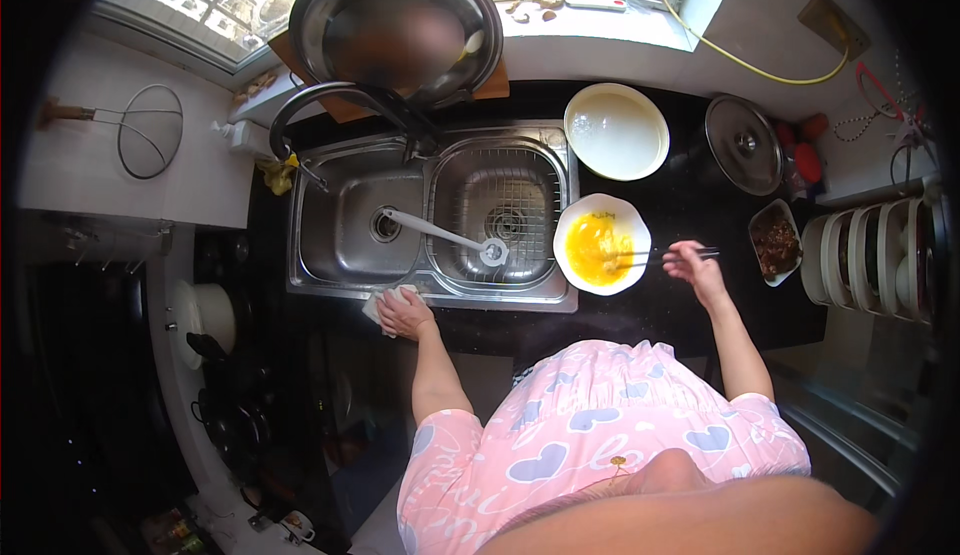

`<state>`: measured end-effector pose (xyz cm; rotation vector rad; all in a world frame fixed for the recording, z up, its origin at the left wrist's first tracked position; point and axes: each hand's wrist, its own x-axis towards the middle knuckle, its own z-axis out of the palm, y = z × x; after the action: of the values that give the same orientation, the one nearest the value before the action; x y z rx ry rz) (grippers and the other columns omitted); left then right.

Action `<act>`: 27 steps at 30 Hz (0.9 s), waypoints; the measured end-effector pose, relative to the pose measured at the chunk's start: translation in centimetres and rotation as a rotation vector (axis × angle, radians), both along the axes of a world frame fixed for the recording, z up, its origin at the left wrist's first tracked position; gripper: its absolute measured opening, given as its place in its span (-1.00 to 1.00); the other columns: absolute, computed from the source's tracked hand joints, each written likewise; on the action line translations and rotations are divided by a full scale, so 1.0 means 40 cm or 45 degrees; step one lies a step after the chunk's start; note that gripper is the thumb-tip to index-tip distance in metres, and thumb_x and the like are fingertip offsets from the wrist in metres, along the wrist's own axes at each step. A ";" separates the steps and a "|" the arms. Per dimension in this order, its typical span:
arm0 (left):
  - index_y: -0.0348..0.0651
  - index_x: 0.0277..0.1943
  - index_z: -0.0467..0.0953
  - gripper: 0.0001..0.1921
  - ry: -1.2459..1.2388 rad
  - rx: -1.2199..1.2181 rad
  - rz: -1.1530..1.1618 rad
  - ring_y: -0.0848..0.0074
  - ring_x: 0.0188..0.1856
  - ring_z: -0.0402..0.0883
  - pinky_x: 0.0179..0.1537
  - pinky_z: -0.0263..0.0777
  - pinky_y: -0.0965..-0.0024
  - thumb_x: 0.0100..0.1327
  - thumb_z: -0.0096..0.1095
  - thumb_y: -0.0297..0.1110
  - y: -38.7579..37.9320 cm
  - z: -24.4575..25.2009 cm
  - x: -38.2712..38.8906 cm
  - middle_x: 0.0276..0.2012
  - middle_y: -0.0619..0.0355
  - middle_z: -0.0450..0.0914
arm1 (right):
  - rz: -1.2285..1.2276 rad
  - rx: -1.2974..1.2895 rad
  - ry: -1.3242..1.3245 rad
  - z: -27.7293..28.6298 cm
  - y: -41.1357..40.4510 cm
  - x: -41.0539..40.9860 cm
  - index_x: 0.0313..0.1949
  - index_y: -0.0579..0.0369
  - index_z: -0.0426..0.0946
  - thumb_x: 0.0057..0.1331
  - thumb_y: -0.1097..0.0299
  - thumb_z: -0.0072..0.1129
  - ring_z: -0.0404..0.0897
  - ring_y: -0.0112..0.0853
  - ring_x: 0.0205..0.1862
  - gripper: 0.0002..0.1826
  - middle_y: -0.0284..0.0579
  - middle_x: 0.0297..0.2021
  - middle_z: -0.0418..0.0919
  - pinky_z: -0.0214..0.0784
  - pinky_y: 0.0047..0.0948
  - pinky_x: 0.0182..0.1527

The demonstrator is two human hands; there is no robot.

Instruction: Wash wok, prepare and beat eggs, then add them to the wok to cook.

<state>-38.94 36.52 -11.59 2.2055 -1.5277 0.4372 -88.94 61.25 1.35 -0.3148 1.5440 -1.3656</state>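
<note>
A white scalloped bowl [561,234] of yellow beaten egg [598,249] stands on the black counter, just right of the sink. My right hand [696,270] holds a pair of chopsticks [654,257], whose far ends dip into the egg. At the sink's front rim my left hand [405,315] rests on a crumpled white cloth [373,310], pressing it against the edge. Between the hands lies the steel double sink [360,285]. Across its divider leans a long-handled white utensil [435,231], its round head over the right basin.
Behind the egg bowl stands a cream basin [615,131] of cloudy liquid. To the right are a lidded pot [744,142], a dish of dark food [775,243] and a plate rack [862,255]. The black faucet [345,89] arches over the left basin, below a large steel pan [397,29].
</note>
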 end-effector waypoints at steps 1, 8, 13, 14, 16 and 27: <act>-0.04 0.11 0.46 -0.57 0.015 0.013 -0.001 0.20 0.19 0.39 0.19 0.17 0.06 0.24 0.14 -0.06 0.002 0.002 -0.001 0.14 0.01 0.45 | 0.041 -0.011 -0.019 -0.003 0.000 0.006 -0.12 0.15 0.50 0.41 0.22 -0.01 0.67 -0.41 -0.32 -0.74 -0.07 -0.30 0.63 0.54 -0.53 -0.28; -0.03 0.11 0.45 -0.56 0.024 0.012 -0.004 0.19 0.19 0.39 0.20 0.17 0.06 0.22 0.16 -0.07 0.001 0.002 -0.004 0.14 0.00 0.44 | -0.125 -0.084 -0.130 -0.046 -0.021 -0.010 -0.09 0.18 0.49 0.41 0.24 -0.02 0.67 -0.40 -0.29 -0.73 -0.06 -0.26 0.63 0.56 -0.53 -0.26; -0.03 0.11 0.46 -0.57 0.026 0.017 0.006 0.20 0.19 0.39 0.20 0.17 0.06 0.22 0.16 -0.07 0.004 0.000 -0.005 0.14 0.01 0.44 | -0.113 -0.048 -0.130 -0.056 -0.029 -0.033 -0.08 0.19 0.49 0.40 0.25 0.00 0.66 -0.40 -0.30 -0.73 -0.05 -0.25 0.63 0.56 -0.52 -0.26; -0.03 0.11 0.46 -0.57 0.026 0.015 0.007 0.20 0.19 0.39 0.20 0.17 0.06 0.22 0.15 -0.07 0.005 0.001 -0.005 0.15 0.01 0.44 | -0.089 -0.056 -0.146 -0.053 -0.031 -0.035 -0.08 0.19 0.49 0.40 0.25 0.00 0.66 -0.40 -0.29 -0.73 -0.05 -0.25 0.63 0.56 -0.52 -0.26; -0.02 0.11 0.46 -0.57 0.037 0.014 -0.002 0.20 0.19 0.38 0.20 0.16 0.06 0.22 0.15 -0.07 0.005 0.005 -0.008 0.15 0.01 0.43 | -0.216 -0.115 -0.199 -0.080 -0.029 -0.045 -0.07 0.14 0.50 0.39 0.22 0.02 0.66 -0.42 -0.26 -0.72 -0.08 -0.24 0.63 0.55 -0.51 -0.24; -0.03 0.13 0.43 -0.54 0.098 0.044 -0.036 0.17 0.25 0.31 0.24 0.10 0.02 0.23 0.15 -0.04 0.013 0.031 0.016 0.19 -0.01 0.38 | -0.157 0.167 -0.367 -0.179 0.023 0.096 -0.03 -0.08 0.46 0.33 0.15 0.15 0.51 -0.60 -0.42 -0.72 -0.37 -0.39 0.54 0.36 -0.59 -0.37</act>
<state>-38.29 37.06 -10.33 2.1976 -1.5349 0.3158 -85.10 62.17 -5.83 0.0583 1.4196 -1.3312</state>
